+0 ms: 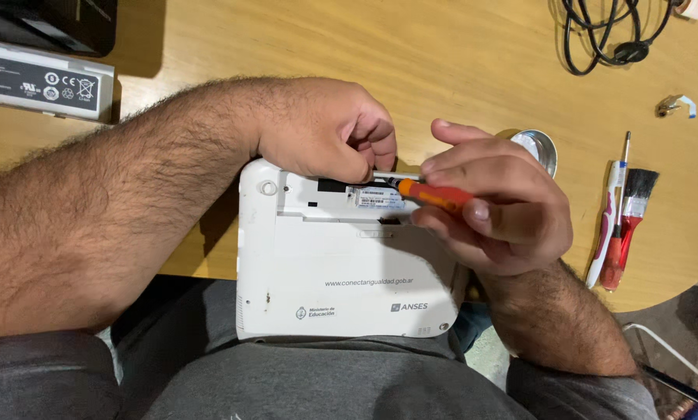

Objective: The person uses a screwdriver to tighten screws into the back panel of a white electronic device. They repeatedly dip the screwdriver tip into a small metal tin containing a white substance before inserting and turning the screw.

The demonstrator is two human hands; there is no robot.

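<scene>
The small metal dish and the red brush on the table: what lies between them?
In the head view, a white toothbrush lies between the metal dish and the red brush, right beside the brush; otherwise only bare table.

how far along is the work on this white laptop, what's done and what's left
Done: the white laptop lies bottom up, its battery bay looks empty, and a grey battery pack lies apart on the wooden table. In hand: the right hand holds an orange-handled screwdriver with its tip in the bay, where the left hand steadies the case. Left: the bottom cover is still on. Loose screws cannot be made out.
</scene>
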